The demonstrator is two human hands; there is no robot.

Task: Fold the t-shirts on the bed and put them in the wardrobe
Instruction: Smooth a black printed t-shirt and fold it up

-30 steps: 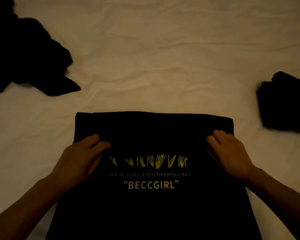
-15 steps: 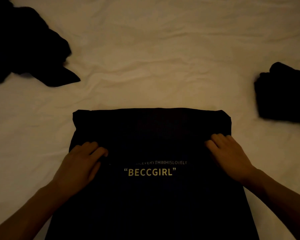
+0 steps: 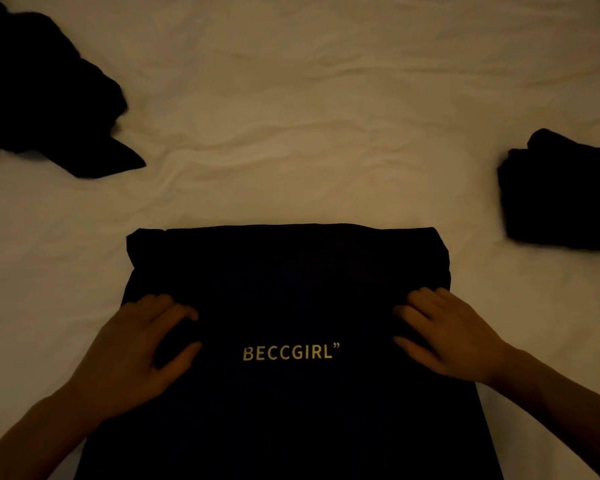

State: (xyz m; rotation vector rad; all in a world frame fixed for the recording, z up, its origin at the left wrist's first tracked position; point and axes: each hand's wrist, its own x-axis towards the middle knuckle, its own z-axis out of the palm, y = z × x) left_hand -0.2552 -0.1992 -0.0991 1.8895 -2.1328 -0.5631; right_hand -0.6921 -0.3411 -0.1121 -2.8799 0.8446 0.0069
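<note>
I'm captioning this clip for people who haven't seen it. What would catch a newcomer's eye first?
The gold word BECCGIRL on the black t-shirt at bottom centre stands out against the pale bed sheet. The left hand and right hand hold the shirt's folded-over edge on either side of that word. A rumpled dark heap lies top left and a neater dark pile at the right.

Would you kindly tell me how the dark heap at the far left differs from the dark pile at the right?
The loose black garment heap sprawls crumpled, one pointed flap sticking out; the folded black clothing pile is compact and squared. The heap spreads wider than the pile. Both lie untouched on the white bedsheet.
</note>
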